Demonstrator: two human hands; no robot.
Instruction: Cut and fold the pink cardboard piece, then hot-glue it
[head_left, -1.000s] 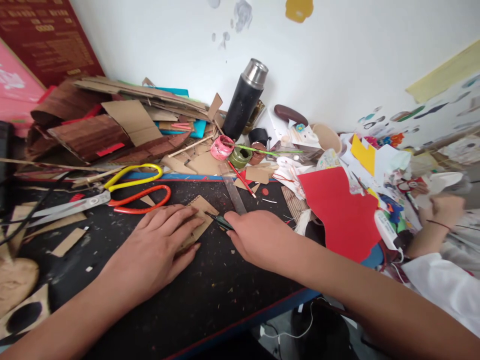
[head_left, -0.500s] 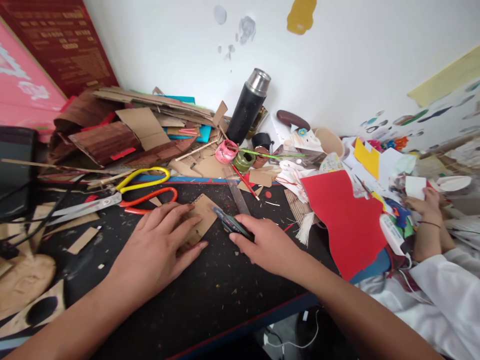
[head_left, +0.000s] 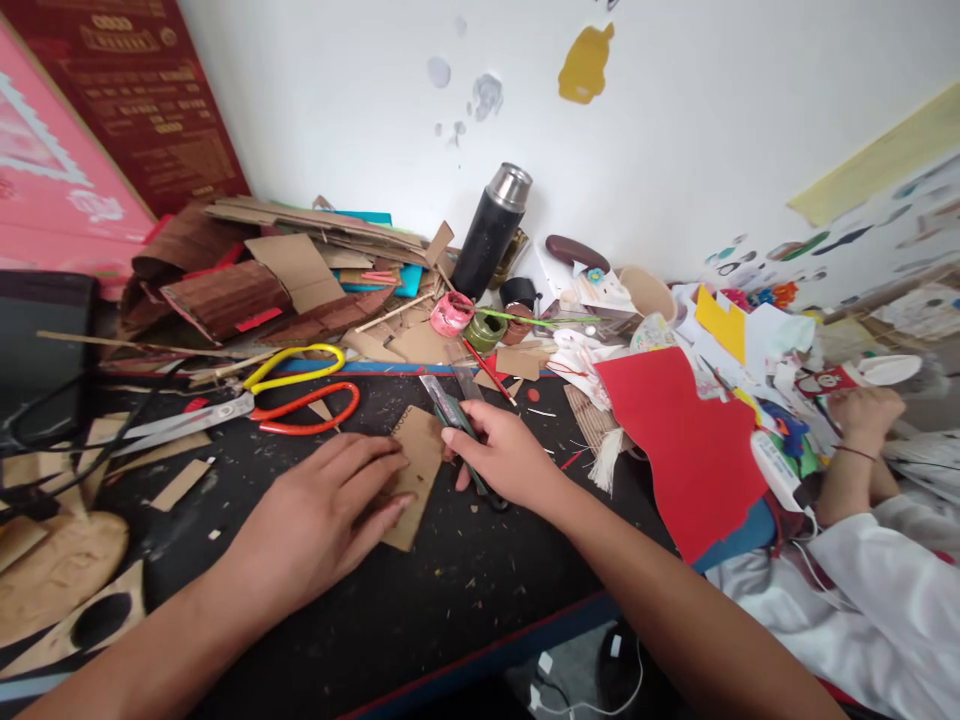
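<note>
My left hand rests palm down with its fingers stretched out over the left part of a small cardboard piece, pressing it to the black tabletop. Just right of the cardboard, my right hand is closed around a dark green utility knife. The knife's blade end points up and left, raised near the cardboard's upper right corner. Behind the knife lies a clear ruler, partly hidden by it. Scissors with one yellow and one red handle lie open beyond my left hand.
Cardboard scraps pile up along the wall. A black thermos stands behind pink and green paint jars. Red sheet hangs over the table's right edge. At far right, another person's hand is near a cup.
My right hand has drawn the knife back off the cardboard and turned it more upright. The cardboard has turned under my left hand. The other person's hand has shifted from a white piece.
</note>
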